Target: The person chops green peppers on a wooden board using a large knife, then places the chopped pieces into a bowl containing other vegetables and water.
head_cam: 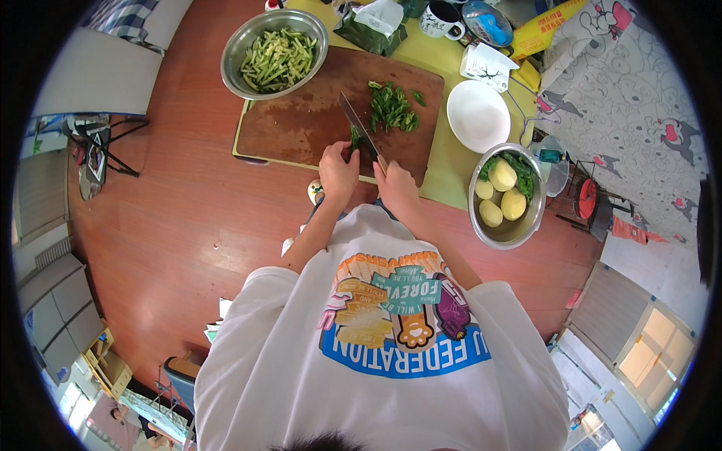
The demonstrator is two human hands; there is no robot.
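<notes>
My right hand [397,184] grips the handle of a kitchen knife [359,125], whose dark blade points away from me over a brown cutting board [299,124]. Just left of the blade, my left hand [339,172] pinches a small piece of green pepper or leafy vegetable [355,137] against the board. Chopped green pieces [393,107] lie in a loose heap to the right of the knife. A metal bowl [228,62] rests over the board's far left corner, holding cut green strips [277,61] with pale bits on top.
At right stand a white bowl [478,116] and a metal basin [506,241] with several peeled potatoes [502,176] and leafy greens [525,179], near the edge of the yellow-green table [451,191]. A tissue pack [372,28], a mug [440,21] and a white box [486,67] stand behind.
</notes>
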